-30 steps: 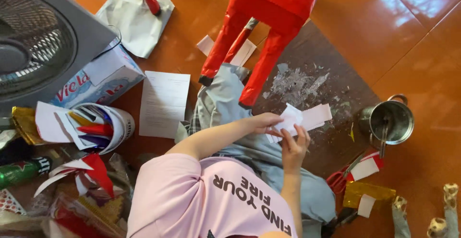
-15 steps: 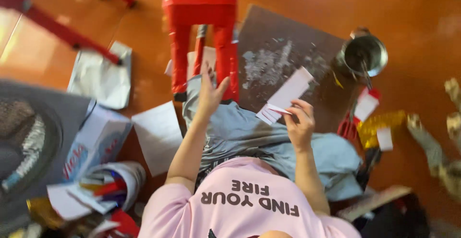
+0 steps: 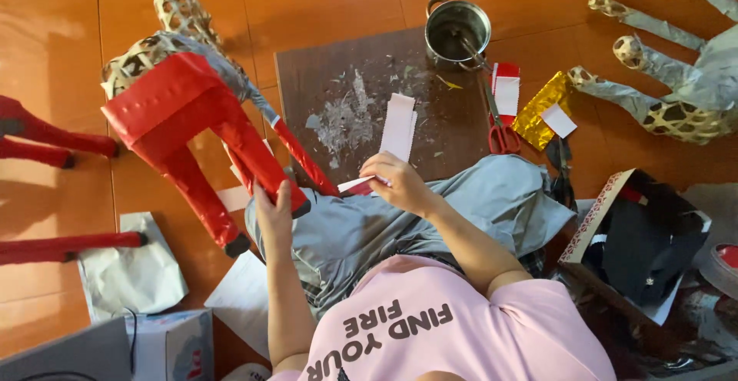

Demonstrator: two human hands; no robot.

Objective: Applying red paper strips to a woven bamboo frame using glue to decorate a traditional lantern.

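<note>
My left hand [image 3: 272,213] grips one leg of a red paper-covered animal figure [image 3: 181,116], whose woven frame shows bare at its upper end. The figure lies tilted, legs pointing toward my lap. My right hand [image 3: 401,183] pinches a thin white and red paper strip [image 3: 355,186] just beside that leg, above my grey trousers. Further white paper strips [image 3: 400,125] lie on a dark board [image 3: 330,81] smeared with dried glue, directly beyond my right hand.
A metal pot [image 3: 458,29] stands at the board's far edge. Red-handled scissors [image 3: 500,131], red-white paper [image 3: 506,89] and gold foil [image 3: 543,109] lie right. A grey-wrapped woven figure [image 3: 676,96] is far right, red legs [image 3: 46,144] left, a cardboard box [image 3: 607,212] by my knee.
My left hand has gone from reaching at the red figure's legs to gripping one. The figure now lies tilted to the left. The view has swung, showing the grey-wrapped figure at right.
</note>
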